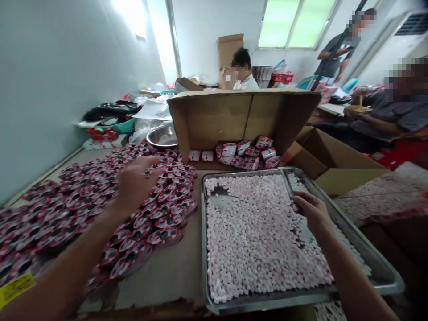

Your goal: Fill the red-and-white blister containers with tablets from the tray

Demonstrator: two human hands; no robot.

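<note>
On the right, a metal tray (204, 249) holds a layer of small white pellets (254, 236). My right hand (314, 211) is closed on the near end of a thin flat metal strip (288, 183), which reaches to the tray's far rim. Bare metal shows beside that hand. My left hand (137, 180), slightly blurred, hovers over many small oval red-and-white packs (167, 216) with dark centres, crowded across the left of the table. Its fingers look apart, with nothing visible in them.
Beyond the tray, a cardboard box (217, 116) lies with its open side facing me and several packs inside. Another open box (337, 156) stands right of it. A steel bowl (163, 136) sits behind the packs. Several people are farther back; a wall borders the left.
</note>
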